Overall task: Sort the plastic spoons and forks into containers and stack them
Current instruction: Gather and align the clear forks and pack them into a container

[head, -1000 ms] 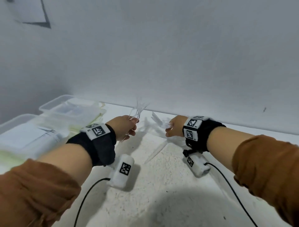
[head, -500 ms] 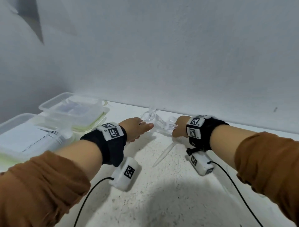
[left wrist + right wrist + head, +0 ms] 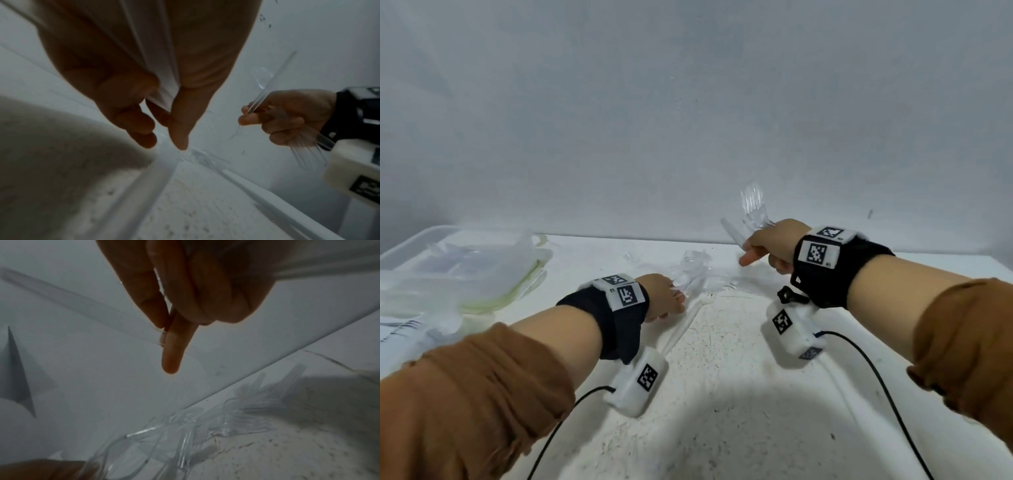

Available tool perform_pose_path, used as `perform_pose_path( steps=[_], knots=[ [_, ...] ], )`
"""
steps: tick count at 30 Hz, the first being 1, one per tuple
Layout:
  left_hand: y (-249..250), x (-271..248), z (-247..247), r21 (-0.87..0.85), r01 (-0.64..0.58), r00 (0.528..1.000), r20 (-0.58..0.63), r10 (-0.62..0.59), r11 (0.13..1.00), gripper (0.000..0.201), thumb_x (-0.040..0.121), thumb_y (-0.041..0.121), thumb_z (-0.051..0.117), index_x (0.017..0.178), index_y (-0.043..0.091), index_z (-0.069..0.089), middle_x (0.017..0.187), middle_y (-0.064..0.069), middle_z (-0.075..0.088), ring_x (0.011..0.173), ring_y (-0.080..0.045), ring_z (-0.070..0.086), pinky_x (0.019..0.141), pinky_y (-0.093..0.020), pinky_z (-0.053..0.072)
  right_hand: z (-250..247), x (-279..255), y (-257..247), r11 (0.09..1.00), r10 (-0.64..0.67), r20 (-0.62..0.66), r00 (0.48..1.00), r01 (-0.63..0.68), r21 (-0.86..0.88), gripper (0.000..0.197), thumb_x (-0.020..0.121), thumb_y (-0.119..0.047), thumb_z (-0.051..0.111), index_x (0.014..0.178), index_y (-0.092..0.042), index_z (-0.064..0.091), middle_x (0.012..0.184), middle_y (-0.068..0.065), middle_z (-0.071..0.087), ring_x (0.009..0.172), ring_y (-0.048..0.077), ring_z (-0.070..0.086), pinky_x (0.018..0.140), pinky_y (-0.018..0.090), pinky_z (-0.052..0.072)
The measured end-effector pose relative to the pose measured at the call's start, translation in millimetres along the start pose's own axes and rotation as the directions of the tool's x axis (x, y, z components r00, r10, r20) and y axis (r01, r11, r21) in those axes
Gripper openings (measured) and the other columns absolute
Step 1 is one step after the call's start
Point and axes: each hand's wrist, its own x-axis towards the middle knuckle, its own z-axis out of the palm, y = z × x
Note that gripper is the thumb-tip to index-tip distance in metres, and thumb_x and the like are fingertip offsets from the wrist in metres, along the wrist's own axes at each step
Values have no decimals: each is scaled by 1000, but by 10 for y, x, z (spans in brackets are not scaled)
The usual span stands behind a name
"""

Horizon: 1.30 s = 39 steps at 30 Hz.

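Observation:
A loose pile of clear plastic spoons and forks point(image 3: 695, 270) lies on the white table near the wall; it also shows as the pile point(image 3: 185, 426) in the right wrist view. My left hand point(image 3: 674, 298) rests low at the pile's near edge, with clear cutlery handles point(image 3: 156, 65) running through its curled fingers. My right hand point(image 3: 751, 253) is raised to the right of the pile and grips a bunch of clear forks point(image 3: 753, 212), tines up. Its index finger point(image 3: 172, 353) points out, and thumb and finger pinch one more clear piece.
Clear plastic containers point(image 3: 527, 250) with green-edged lids stand stacked at the far left against the wall, more lids in front of them. A single clear handle point(image 3: 678, 335) lies on the speckled table point(image 3: 722, 394) by my left wrist. Cables trail from both wrist cameras.
My right hand has lifted up and to the right, away from the pile, with the forks in it. My left hand has dropped down to the pile's near edge.

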Motion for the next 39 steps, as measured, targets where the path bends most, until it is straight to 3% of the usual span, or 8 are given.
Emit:
perform_pose_path(
  steps=[2,5,9,12,15,22,33,39],
  knots=[
    [96,7,31,116,-17,1000,26,14,993,19,93,32,54,80,18,51,74,3,49,57,-8,44,51,-15,35,-53,-79,38,999,-11,-22,1000,12,43,16,85,-24,53,76,-14,61,76,-5,74,31,10,29,36,14,22],
    [213,-28,51,309,-31,999,40,19,951,46,90,45,54,112,5,59,84,-4,54,68,-17,49,55,-21,37,-113,-135,128,998,-49,-23,999,50,23,19,86,-28,57,74,-14,60,72,-6,73,29,9,31,34,12,23],
    [244,21,104,358,-3,1000,8,0,934,57,85,46,62,123,6,52,118,-8,61,108,-25,58,89,-30,45,-142,-214,222,997,-75,-24,997,76,17,26,87,-22,57,63,-13,62,79,-2,73,42,10,44,39,17,31],
    [260,24,86,377,-25,999,29,15,926,49,87,42,60,119,6,54,112,-8,61,99,-23,60,83,-29,47,-129,-257,257,996,-76,-49,996,78,45,25,89,-13,53,65,-9,59,70,-2,70,51,8,55,42,19,33],
    [197,28,33,259,-56,997,62,41,964,22,85,31,63,91,12,54,90,-7,58,69,-17,52,55,-21,38,-83,-246,272,993,-74,-128,989,85,87,16,94,-17,50,81,-11,58,67,1,63,46,7,59,37,14,34],
    [-125,-78,-119,-87,-108,990,85,116,990,27,81,28,71,70,20,48,73,3,60,68,-9,53,52,-16,35,58,-96,85,985,-122,-70,990,130,116,21,95,-13,46,74,-14,49,57,0,50,38,10,39,37,17,28],
    [-486,-146,-284,-525,-93,975,-220,-29,846,42,89,22,61,126,14,42,100,6,71,94,-12,65,60,-21,38,371,352,-245,948,-166,105,981,188,-258,30,93,-31,53,69,-12,49,61,4,50,52,18,43,50,24,35],
    [-521,-32,-403,-455,-106,954,-297,-39,884,15,94,30,51,98,17,59,99,-9,67,82,-19,57,70,-28,43,483,612,-366,695,-178,198,964,266,-669,34,83,-43,64,85,-10,55,80,6,55,75,21,52,67,26,39]
  ],
)
